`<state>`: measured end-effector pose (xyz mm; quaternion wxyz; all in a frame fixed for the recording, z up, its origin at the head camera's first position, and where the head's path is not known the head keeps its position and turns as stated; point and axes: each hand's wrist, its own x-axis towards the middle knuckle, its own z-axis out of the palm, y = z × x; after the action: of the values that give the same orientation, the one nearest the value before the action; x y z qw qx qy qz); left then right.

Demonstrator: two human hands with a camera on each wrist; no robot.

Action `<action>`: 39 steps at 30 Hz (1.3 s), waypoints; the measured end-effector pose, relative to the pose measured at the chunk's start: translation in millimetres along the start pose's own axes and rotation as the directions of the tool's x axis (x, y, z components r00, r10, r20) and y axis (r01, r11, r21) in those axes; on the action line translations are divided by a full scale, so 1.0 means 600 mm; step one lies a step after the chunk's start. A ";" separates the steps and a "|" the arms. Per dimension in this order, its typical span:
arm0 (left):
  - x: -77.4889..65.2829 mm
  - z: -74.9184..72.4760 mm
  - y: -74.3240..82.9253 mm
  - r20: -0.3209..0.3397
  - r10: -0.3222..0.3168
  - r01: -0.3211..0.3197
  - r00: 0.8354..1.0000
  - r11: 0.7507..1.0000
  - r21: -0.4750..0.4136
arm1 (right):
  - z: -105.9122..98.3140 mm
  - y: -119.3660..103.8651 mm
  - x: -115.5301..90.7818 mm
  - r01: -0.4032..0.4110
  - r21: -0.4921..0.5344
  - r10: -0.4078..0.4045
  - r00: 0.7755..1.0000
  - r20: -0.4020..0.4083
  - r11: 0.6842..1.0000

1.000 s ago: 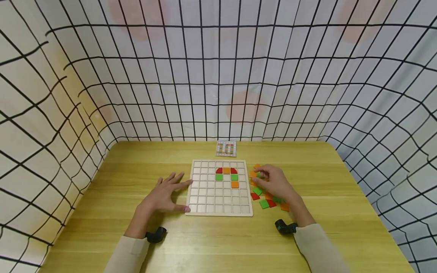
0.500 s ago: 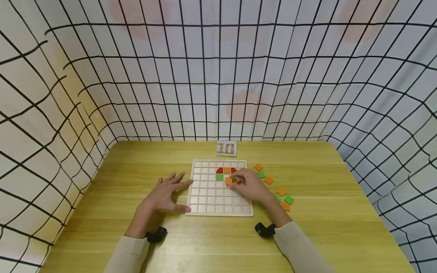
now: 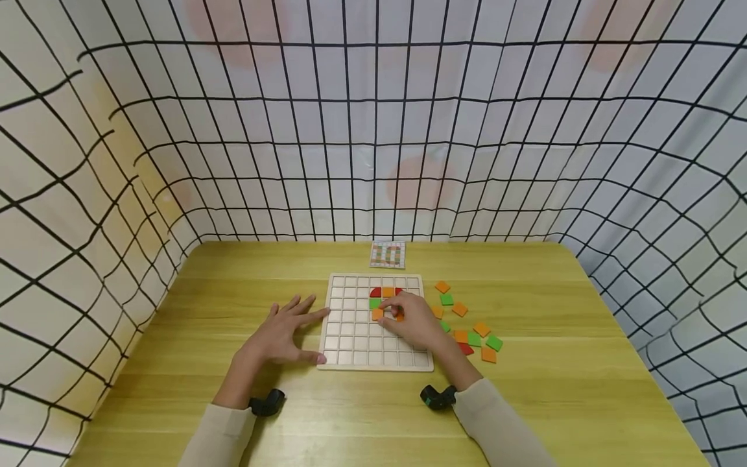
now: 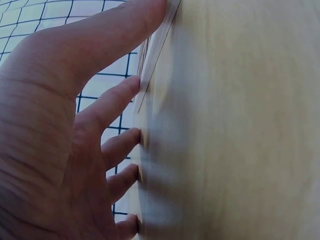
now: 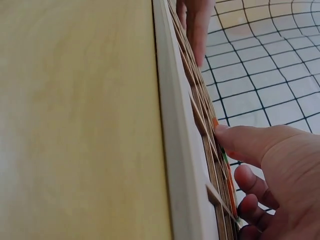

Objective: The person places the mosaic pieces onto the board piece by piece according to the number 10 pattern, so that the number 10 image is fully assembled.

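A pale wooden grid board [image 3: 350,338] lies on the table, with several red, orange and green tiles set in its upper cells. My right hand [image 3: 413,319] reaches over the board and pinches an orange square tile [image 3: 377,314] just below the green tile [image 3: 375,303]. In the right wrist view the thumb touches an orange edge at the grid; whether the tile is fully seated I cannot tell. Spread out at the board's left side, my left hand [image 3: 286,331] touches the board edge with thumb and index finger. Its other fingertips [image 4: 131,136] rest on the table.
To the right of the board lie several loose tiles, orange ones [image 3: 481,329], green ones [image 3: 494,342] and a red one [image 3: 465,349]. A small printed card [image 3: 388,254] with a coloured grid pattern sits behind the board. Black-grid white cloth [image 3: 373,130] surrounds the table [image 3: 350,415].
My right hand has moved left from the loose tiles onto the board, bringing an orange tile to the cell under the left green one. The left hand stays in place.
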<state>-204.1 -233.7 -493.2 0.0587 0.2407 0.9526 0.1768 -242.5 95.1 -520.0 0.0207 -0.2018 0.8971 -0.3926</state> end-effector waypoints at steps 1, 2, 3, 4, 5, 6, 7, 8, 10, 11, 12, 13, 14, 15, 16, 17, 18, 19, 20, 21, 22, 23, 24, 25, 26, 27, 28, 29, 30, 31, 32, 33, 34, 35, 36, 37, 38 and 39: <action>-0.001 -0.001 0.000 0.002 -0.002 0.002 1.000 1.000 0.000 | 0.002 -0.001 0.001 0.004 -0.004 -0.004 1.000 -0.001 1.000; -0.001 -0.002 0.001 0.004 -0.004 0.004 1.000 1.000 0.002 | 0.003 -0.002 0.001 0.007 -0.012 -0.007 1.000 -0.002 1.000; -0.002 -0.003 0.000 0.006 -0.006 0.006 1.000 1.000 0.004 | 0.004 -0.003 0.002 0.008 -0.017 -0.008 1.000 -0.001 1.000; -0.002 -0.003 0.000 0.008 -0.008 0.008 1.000 1.000 0.005 | 0.005 -0.003 0.002 0.008 -0.022 -0.008 1.000 -0.001 1.000; -0.001 -0.003 0.000 0.010 -0.011 0.011 1.000 1.000 0.005 | 0.006 -0.003 0.002 0.007 -0.030 -0.007 1.000 -0.001 1.000; -0.001 -0.003 -0.001 0.011 -0.011 0.011 1.000 1.000 0.004 | 0.007 -0.003 0.002 0.004 -0.032 -0.004 1.000 -0.003 0.999; -0.001 -0.002 -0.001 0.012 -0.012 0.012 1.000 1.000 0.003 | 0.007 -0.002 0.003 0.003 -0.032 -0.003 1.000 -0.004 0.999; 0.000 -0.001 -0.002 0.013 -0.011 0.011 1.000 1.000 0.004 | 0.008 -0.002 0.003 0.002 -0.030 -0.003 1.000 -0.006 1.000; 0.001 0.001 -0.003 0.012 -0.008 0.008 1.000 1.000 0.005 | 0.008 0.000 0.002 0.005 -0.024 -0.005 1.000 -0.010 1.000; 0.001 0.001 -0.004 0.010 -0.005 0.005 1.000 1.000 0.007 | 0.009 0.001 0.002 0.006 -0.022 -0.006 1.000 -0.011 1.000; 0.001 0.002 -0.004 0.010 -0.004 0.004 1.000 1.000 0.007 | 0.009 0.001 0.002 0.006 -0.022 -0.006 1.000 -0.011 1.000; 0.001 0.002 -0.005 0.010 -0.006 0.005 1.000 1.000 0.008 | 0.009 0.001 0.002 0.008 -0.021 -0.008 1.000 -0.010 1.000; 0.001 0.003 -0.005 0.011 -0.005 0.005 1.000 1.000 0.009 | 0.009 0.001 0.002 0.009 -0.020 -0.009 1.000 -0.008 1.000; 0.001 0.003 -0.005 0.011 -0.006 0.006 1.000 1.000 0.008 | 0.009 0.001 0.002 0.010 -0.018 -0.010 1.000 -0.006 1.000; 0.001 0.003 -0.005 0.012 -0.007 0.007 1.000 1.000 0.008 | 0.008 0.001 0.001 0.009 -0.012 -0.009 1.000 -0.005 1.000; 0.001 0.003 -0.006 0.013 -0.010 0.010 1.000 1.000 0.007 | 0.007 0.001 0.001 0.009 -0.002 -0.009 1.000 -0.006 1.000; 0.001 0.003 -0.005 0.015 -0.012 0.012 1.000 1.000 0.005 | 0.006 0.001 0.001 0.008 0.011 -0.008 1.000 -0.007 1.000; 0.001 0.003 -0.005 0.016 -0.013 0.013 1.000 1.000 0.005 | 0.004 0.002 0.001 0.010 0.026 -0.009 1.000 -0.010 1.000; 0.001 0.003 -0.005 0.016 -0.014 0.014 1.000 1.000 0.006 | 0.003 0.002 0.000 0.008 0.039 -0.007 1.000 -0.014 0.999; 0.001 0.003 -0.005 0.018 -0.016 0.016 1.000 1.000 0.005 | 0.000 0.003 -0.001 0.005 0.054 -0.004 1.000 -0.019 0.999; 0.001 0.002 -0.004 0.018 -0.018 0.018 1.000 1.000 0.004 | -0.003 0.003 -0.002 0.001 0.067 0.001 1.000 -0.024 0.998; 0.001 0.002 -0.004 0.019 -0.021 0.021 1.000 1.000 0.003 | -0.006 0.004 -0.002 -0.003 0.077 0.005 1.000 -0.027 0.997; 0.000 0.001 -0.003 0.021 -0.024 0.024 1.000 1.000 0.003 | -0.009 0.005 -0.003 -0.007 0.081 0.009 1.000 -0.029 0.997; 0.000 0.001 -0.003 0.022 -0.026 0.026 0.999 1.000 0.002 | -0.013 0.006 -0.004 -0.012 0.085 0.015 0.999 -0.032 0.996; 0.001 0.001 -0.003 0.022 -0.028 0.028 0.999 1.000 0.002 | -0.018 0.008 -0.004 -0.014 0.084 0.017 0.999 -0.036 0.996; 0.001 0.000 -0.003 0.023 -0.028 0.028 0.999 1.000 0.001 | -0.022 0.010 -0.005 -0.015 0.084 0.019 0.999 -0.039 0.996; 0.001 0.000 -0.003 0.023 -0.028 0.028 0.999 1.000 0.002 | -0.027 0.012 -0.007 -0.016 0.082 0.019 0.999 -0.040 0.997; 0.001 0.001 -0.003 0.024 -0.028 0.028 0.999 1.000 0.004 | -0.032 0.014 -0.008 -0.016 0.079 0.020 0.999 -0.041 0.997; 0.001 0.001 -0.004 0.024 -0.026 0.026 0.999 1.000 0.007 | -0.038 0.018 -0.010 -0.011 0.078 0.014 0.999 -0.043 0.997; 0.002 0.002 -0.004 0.024 -0.024 0.024 0.999 1.000 0.009 | -0.042 0.022 -0.012 -0.007 0.078 0.010 0.999 -0.045 0.997; 0.002 0.002 -0.004 0.023 -0.021 0.021 1.000 1.000 0.011 | -0.047 0.026 -0.014 -0.003 0.076 0.006 0.999 -0.047 0.997; 0.003 0.003 -0.004 0.023 -0.019 0.019 1.000 1.000 0.012 | -0.053 0.030 -0.017 -0.001 0.073 0.004 0.999 -0.050 0.997; 0.003 0.003 -0.005 0.022 -0.019 0.018 1.000 1.000 0.012 | -0.057 0.036 -0.020 0.003 0.065 0.001 0.998 -0.055 0.998; 0.003 0.004 -0.005 0.021 -0.019 0.019 1.000 1.000 0.011 | -0.061 0.041 -0.022 0.004 0.058 0.000 0.998 -0.062 0.998; 0.003 0.004 -0.005 0.020 -0.019 0.019 1.000 1.000 0.011 | -0.066 0.046 -0.025 0.006 0.043 -0.003 0.997 -0.071 0.999; 0.003 0.004 -0.005 0.020 -0.019 0.019 1.000 1.000 0.009 | -0.071 0.050 -0.029 -0.003 0.031 0.005 0.997 -0.079 1.000; 0.003 0.004 -0.005 0.019 -0.019 0.019 1.000 1.000 0.008 | -0.076 0.054 -0.033 -0.011 0.020 0.012 0.996 -0.086 1.000; 0.003 0.004 -0.005 0.019 -0.019 0.019 1.000 1.000 0.006 | -0.081 0.057 -0.037 -0.017 0.007 0.018 0.996 -0.093 1.000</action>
<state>-206.3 -234.6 -496.6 0.0688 0.2335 0.9547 0.1709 -243.7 158.2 -513.6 -0.0171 -0.1754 0.8976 -0.4040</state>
